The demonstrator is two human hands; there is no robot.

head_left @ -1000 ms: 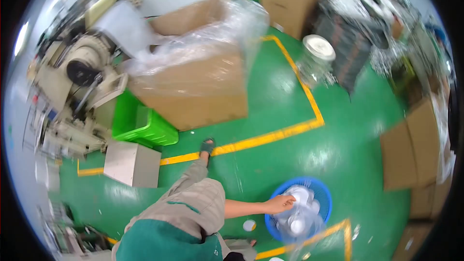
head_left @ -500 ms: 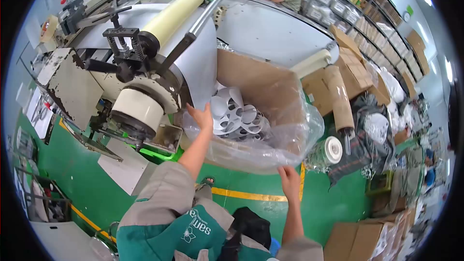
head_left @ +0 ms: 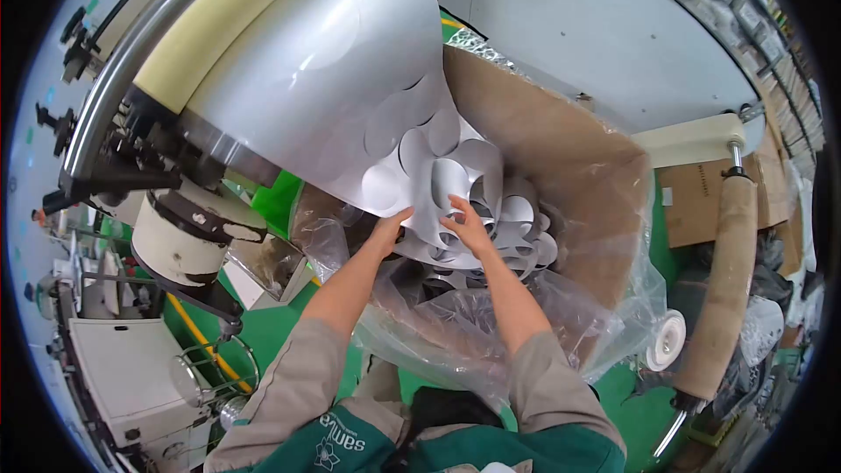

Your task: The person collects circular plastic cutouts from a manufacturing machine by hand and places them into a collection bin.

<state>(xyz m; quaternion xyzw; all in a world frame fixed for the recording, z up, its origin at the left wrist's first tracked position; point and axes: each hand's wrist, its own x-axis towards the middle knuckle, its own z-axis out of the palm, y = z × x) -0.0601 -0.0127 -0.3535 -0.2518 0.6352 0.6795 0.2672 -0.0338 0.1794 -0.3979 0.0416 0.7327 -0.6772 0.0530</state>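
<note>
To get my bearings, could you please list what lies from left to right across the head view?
Pale cabinet, green bin, left hand, right hand, brown roller.

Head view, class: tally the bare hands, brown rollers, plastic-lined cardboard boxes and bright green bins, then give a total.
Bare hands: 2 (left hand, right hand)
Brown roller: 1
Plastic-lined cardboard box: 1
Bright green bin: 1
Total: 5

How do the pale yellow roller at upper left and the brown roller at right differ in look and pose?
The pale yellow roller looks clean and smooth, while the brown roller is stained. The yellow roller slants beside a silver sheet; the brown roller stands steeper, with no sheet against it. Both are long cylinders.
</note>
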